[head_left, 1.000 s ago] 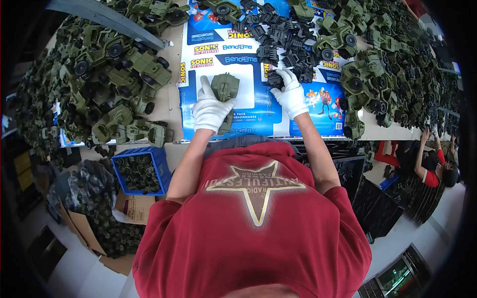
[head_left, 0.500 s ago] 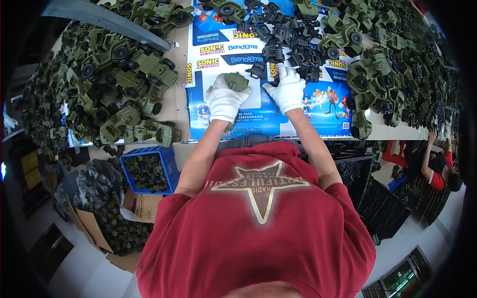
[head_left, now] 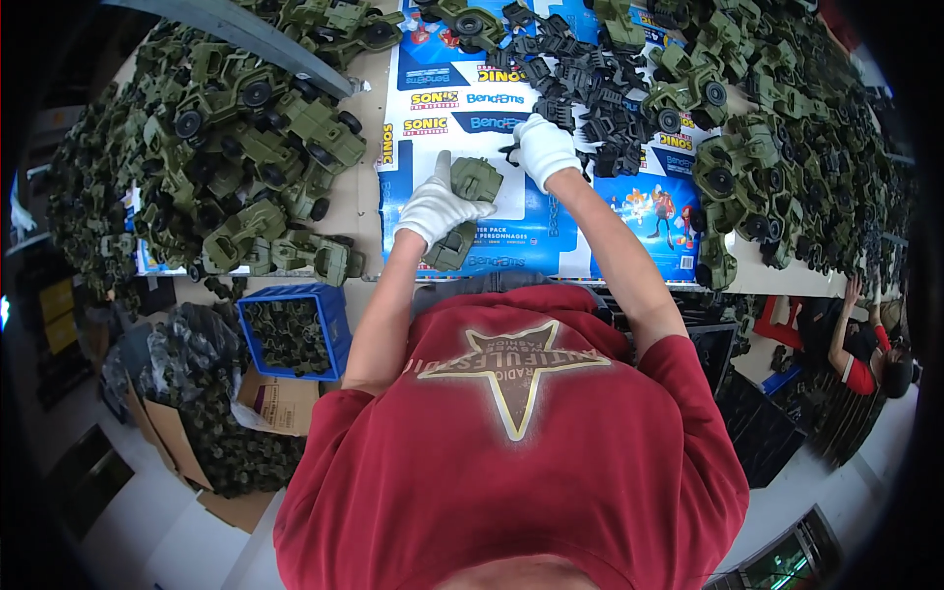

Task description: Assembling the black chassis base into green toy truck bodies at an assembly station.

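My left hand (head_left: 440,208), in a white glove, grips a green toy vehicle body (head_left: 475,180) over the printed sheet. Its fingers lie across the middle of the body, and green plastic shows on both sides of them. To its right, my gloved right hand (head_left: 545,152) is closed, with a small dark part (head_left: 512,154) poking out at its left side; most of that part is hidden by the glove. Just beyond the right hand spreads a heap of black plastic parts (head_left: 615,123), shaped like small seats or frames.
Piles of green toy vehicles with black wheels stand left (head_left: 261,147) and right (head_left: 733,167) of the blue-and-white printed sheet (head_left: 600,221). A grey metal bar (head_left: 236,37) crosses the upper left. Below the table edge sits a blue crate (head_left: 339,329). Another person (head_left: 857,364) is at the far right.
My right hand has shifted left and closed, with a dark part now at its fingers. My left hand has moved down slightly along the green body, uncovering more of its far end.
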